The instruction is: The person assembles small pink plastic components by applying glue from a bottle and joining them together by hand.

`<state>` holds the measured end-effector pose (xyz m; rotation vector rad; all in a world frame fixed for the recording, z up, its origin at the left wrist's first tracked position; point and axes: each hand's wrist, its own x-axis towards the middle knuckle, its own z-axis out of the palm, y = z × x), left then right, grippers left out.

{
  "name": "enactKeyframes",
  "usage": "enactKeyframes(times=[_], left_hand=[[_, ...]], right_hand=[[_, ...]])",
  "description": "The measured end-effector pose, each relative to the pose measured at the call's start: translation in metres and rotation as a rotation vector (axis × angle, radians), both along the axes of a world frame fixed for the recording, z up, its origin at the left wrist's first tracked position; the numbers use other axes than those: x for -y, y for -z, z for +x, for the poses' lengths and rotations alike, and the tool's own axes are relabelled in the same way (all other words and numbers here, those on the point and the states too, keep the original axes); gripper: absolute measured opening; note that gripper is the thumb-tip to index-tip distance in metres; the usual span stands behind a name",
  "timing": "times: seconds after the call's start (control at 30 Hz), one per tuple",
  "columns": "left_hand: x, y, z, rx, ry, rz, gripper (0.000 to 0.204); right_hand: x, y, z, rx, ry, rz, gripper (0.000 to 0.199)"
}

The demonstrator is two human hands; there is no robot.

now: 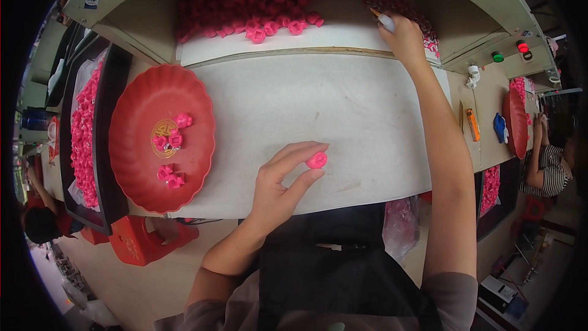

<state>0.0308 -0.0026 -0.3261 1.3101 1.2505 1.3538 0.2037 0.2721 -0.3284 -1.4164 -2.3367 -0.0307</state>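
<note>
My left hand (277,189) is closed in a pinch on a small round pink plastic piece (316,160) above the white work surface (367,122). At the back right my right hand (407,41) is closed round a slim tool (386,22) with a whitish body and an orange-brown tip; its exact kind I cannot make out. The tip is close to a heap of tiny pink and whitish parts (422,21). Several pink pieces (173,141) lie in a red scalloped bowl (131,165) on the left.
A large pile of pink pieces (257,0) fills the back shelf. Left of the bowl is a black tray (104,165) of pink parts. An orange cutter (472,125), a blue item (500,127) and another red bowl (516,122) are at the right. A co-worker in stripes (547,170) sits beyond.
</note>
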Motion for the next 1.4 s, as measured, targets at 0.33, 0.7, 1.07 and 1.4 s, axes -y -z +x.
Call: enactKeyframes(times=[0.33,0.7,1.07,1.4], left_hand=[[0.002,-0.004,0.007,0.319,0.107,-0.131,0.026],[0.002,-0.007,0.014,0.028,0.075,-0.004,0.025],[0.004,-0.007,0.013,-0.030,0.109,0.017,0.026],[0.007,-0.012,0.010,0.633,0.347,-0.397,0.021]], right_hand=[[0.180,-0.033,0.011,-1.094,-0.207,-0.820,0.012],[0.215,-0.024,0.002,-1.095,-0.442,-0.826,0.012],[0.216,-0.021,-0.001,-0.859,-0.556,-0.581,0.017],[0.214,-0.029,0.004,-0.628,-0.667,-0.422,0.033]])
